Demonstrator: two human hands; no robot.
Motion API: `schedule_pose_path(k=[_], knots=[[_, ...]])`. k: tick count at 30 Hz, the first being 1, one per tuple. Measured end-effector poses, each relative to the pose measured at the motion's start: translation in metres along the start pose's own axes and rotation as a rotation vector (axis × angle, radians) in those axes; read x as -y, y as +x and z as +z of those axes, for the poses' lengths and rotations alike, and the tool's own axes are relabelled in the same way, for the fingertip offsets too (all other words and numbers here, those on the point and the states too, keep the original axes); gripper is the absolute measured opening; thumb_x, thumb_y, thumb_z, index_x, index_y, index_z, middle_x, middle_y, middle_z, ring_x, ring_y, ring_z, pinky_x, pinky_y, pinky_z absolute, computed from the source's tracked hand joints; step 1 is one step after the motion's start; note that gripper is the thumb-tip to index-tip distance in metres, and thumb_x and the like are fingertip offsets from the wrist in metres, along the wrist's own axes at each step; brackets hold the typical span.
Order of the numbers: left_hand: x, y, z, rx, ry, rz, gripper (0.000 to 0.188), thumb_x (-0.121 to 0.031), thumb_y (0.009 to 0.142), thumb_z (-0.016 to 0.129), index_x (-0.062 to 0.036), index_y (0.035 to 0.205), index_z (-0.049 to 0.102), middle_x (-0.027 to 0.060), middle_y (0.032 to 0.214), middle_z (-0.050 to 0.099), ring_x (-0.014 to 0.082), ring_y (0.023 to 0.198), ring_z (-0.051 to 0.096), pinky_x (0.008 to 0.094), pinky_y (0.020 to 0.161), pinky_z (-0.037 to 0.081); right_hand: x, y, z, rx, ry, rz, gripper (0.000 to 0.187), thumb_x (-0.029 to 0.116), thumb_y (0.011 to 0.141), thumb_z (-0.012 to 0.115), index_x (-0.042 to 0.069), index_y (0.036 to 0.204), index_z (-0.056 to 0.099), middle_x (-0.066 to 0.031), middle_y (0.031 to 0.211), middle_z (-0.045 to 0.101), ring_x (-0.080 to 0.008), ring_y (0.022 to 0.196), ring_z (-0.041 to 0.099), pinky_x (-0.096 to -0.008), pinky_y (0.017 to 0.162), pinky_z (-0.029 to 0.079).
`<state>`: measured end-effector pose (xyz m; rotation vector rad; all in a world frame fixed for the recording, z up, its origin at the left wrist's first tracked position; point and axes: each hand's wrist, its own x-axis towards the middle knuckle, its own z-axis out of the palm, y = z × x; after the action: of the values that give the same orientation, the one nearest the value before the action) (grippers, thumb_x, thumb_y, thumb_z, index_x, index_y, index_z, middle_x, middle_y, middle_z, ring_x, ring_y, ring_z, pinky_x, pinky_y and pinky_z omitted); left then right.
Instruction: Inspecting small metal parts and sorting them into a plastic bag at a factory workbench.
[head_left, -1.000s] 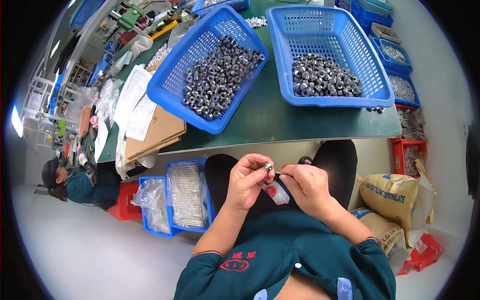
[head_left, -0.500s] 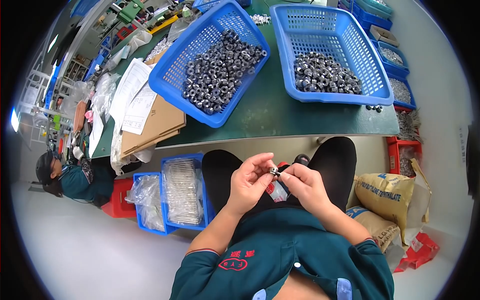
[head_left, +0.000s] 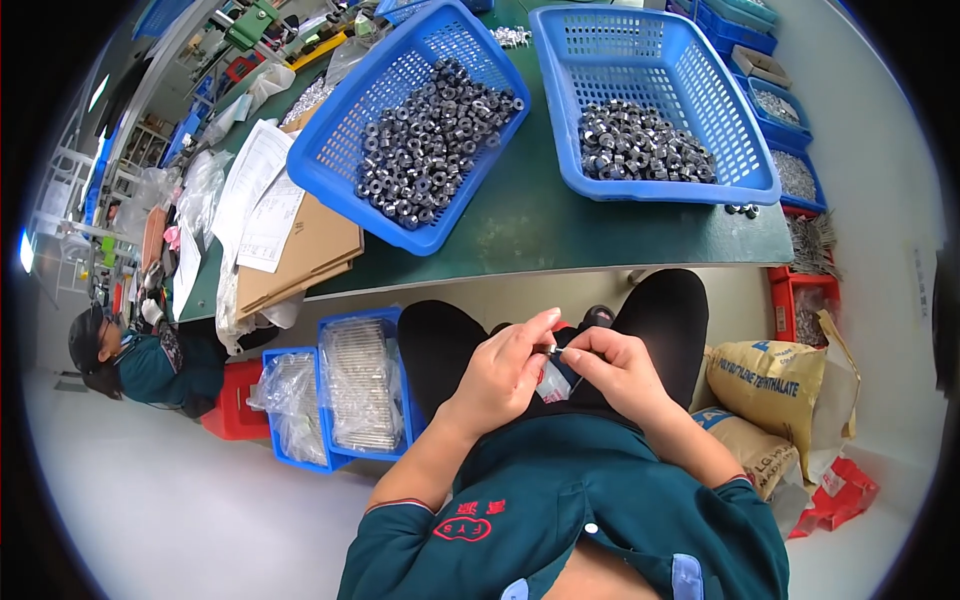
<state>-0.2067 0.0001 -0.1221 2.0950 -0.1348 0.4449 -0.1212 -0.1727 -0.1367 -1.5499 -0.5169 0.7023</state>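
Observation:
Above my lap, my left hand (head_left: 503, 372) is closed, thumb and fingers pinching a small shiny metal ring (head_left: 551, 350) that is mostly hidden by the fingers. Close against it, my right hand (head_left: 616, 370) is also closed, its thumb and forefinger pressed together at the ring's right side. Whatever those fingertips hold is too small to make out. On the green table ahead, a blue basket (head_left: 318, 160) on the left contains many dark metal rings (head_left: 430, 150). A second blue basket (head_left: 665, 190) on the right contains similar short metal pieces (head_left: 640, 145).
Cardboard sheets (head_left: 310, 255) and papers (head_left: 262, 225) lie at the table's left. Below stand blue bins (head_left: 362, 388) of wrapped metal rods. Sacks (head_left: 765, 390) sit right of my legs, below stacked bins (head_left: 785, 130). A co-worker (head_left: 150, 355) sits at far left.
My left hand has turned so its back faces up more, covering more of the metal ring. My right hand stays close beside it. The view has shifted slightly.

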Motion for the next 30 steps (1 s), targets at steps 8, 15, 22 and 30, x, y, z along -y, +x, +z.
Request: schedule_pose_path(k=[8, 15, 22, 30], knots=[[-0.004, 0.013, -0.008, 0.172, 0.145, 0.083, 0.063, 0.012, 0.075, 0.061, -0.0005, 0.135, 0.048, 0.0170, 0.100, 0.065, 0.0343, 0.087, 0.064, 0.0411, 0.079, 0.053, 0.016, 0.006, -0.007, -0.133, -0.813, -0.688, 0.009, 0.004, 0.072, 0.069, 0.006, 0.073, 0.060, -0.0082, 0.062, 0.059, -0.0262, 0.057, 0.061, -0.0363, 0.052, 0.048], [-0.008, 0.031, -0.001, 0.193, 0.263, 0.231, 0.064, 0.014, 0.072, 0.059, -0.0003, 0.134, 0.049, 0.0157, 0.088, 0.062, 0.0321, 0.074, 0.061, 0.0399, 0.066, 0.051, 0.000, 0.004, -0.010, -0.058, -0.118, -0.068, 0.015, 0.017, 0.090, 0.066, 0.002, 0.086, 0.066, -0.0064, 0.060, 0.058, -0.0125, 0.053, 0.053, -0.0280, 0.050, 0.042], [-0.045, 0.095, -0.020, 0.278, 0.573, 0.445, 0.050, 0.003, 0.075, 0.059, 0.0026, 0.124, 0.055, 0.0138, 0.094, 0.064, 0.0314, 0.076, 0.062, 0.0408, 0.069, 0.053, -0.008, 0.016, -0.041, -0.056, 0.550, 0.182, 0.019, 0.020, 0.094, 0.063, 0.001, 0.091, 0.065, 0.0046, 0.061, 0.049, -0.0057, 0.052, 0.041, -0.0220, 0.047, 0.031], [-0.005, 0.247, 0.025, 0.247, 0.512, 0.422, 0.023, 0.007, 0.071, 0.055, -0.0027, 0.089, 0.065, 0.0160, 0.092, 0.062, 0.0364, 0.091, 0.062, 0.0428, 0.080, 0.052, -0.109, 0.026, -0.077, -0.503, -0.954, -0.403, 0.013, 0.016, 0.085, 0.066, 0.008, 0.077, 0.061, -0.0110, 0.065, 0.062, -0.0318, 0.060, 0.063, -0.0420, 0.052, 0.048]])
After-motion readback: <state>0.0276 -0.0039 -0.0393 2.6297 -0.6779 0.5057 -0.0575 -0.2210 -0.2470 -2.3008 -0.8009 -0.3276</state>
